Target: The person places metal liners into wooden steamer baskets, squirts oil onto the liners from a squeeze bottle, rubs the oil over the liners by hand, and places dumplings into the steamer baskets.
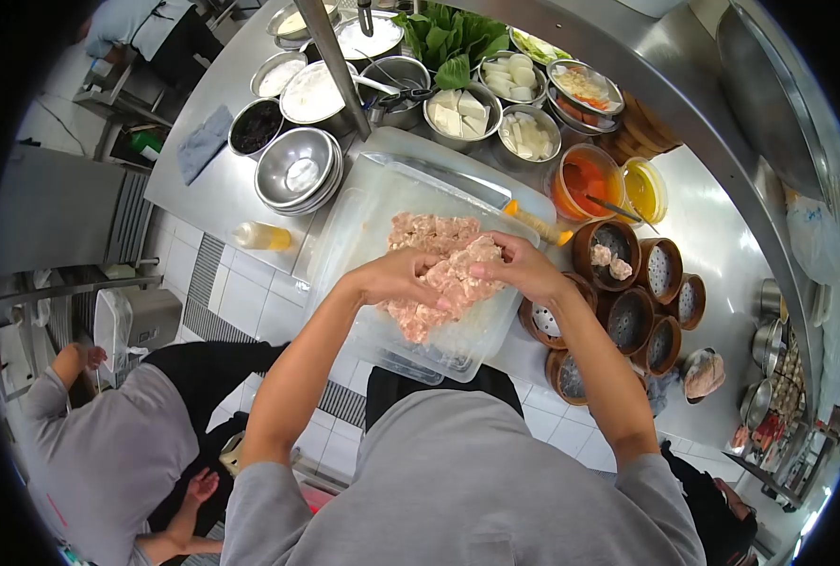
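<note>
My left hand (393,279) and my right hand (529,274) are curled around opposite sides of a pale pink lump of minced meat (465,275). Thumbs press on its top, and the fingertips underneath are hidden. More of the same meat lies behind and below the lump, in a clear plastic tub (344,325) at the table's front edge. To the right of my right hand stand several round bamboo steamers (630,319); one contains a few pink meat pieces (611,262).
Stacked steel bowls (294,170) and a squeeze bottle (261,236) stand left. Behind are tofu (459,115), leafy greens (453,42), a tub of orange liquid (585,179) and a yellow-handled tool (538,224). A metal post (335,61) rises there. Co-workers (108,443) are nearby.
</note>
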